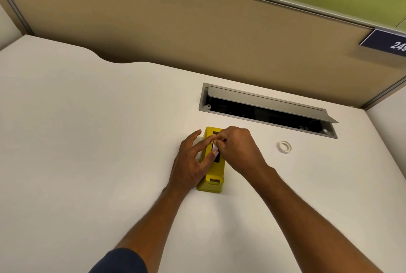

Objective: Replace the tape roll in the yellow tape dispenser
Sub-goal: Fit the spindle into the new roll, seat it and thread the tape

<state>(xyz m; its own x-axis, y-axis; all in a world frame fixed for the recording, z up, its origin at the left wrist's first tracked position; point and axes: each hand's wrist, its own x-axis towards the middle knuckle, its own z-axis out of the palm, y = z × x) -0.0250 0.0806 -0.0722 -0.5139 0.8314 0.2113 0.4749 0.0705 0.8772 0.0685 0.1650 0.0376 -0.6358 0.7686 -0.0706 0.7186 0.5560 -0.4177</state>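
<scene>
Two hands met over the yellow tape dispenser point(212, 176), which lay toward the desk's point(87, 141) far right side. The left hand point(193, 160) steadied it, fingers spread and loosely curled. The right hand point(238, 148) pinched a small white piece at its top slot. A tape roll point(285, 146) lay apart, nearer the right edge.

Yellow dispenser point(214, 174) flat; roll point(285, 146) apart.

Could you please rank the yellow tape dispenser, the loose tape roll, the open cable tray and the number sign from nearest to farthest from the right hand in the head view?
From the right hand:
1. Yellow tape dispenser, directly under the fingers.
2. Loose tape roll, on the desk to its right.
3. Open cable tray, beyond it.
4. Number sign, on the partition, far right.
</scene>
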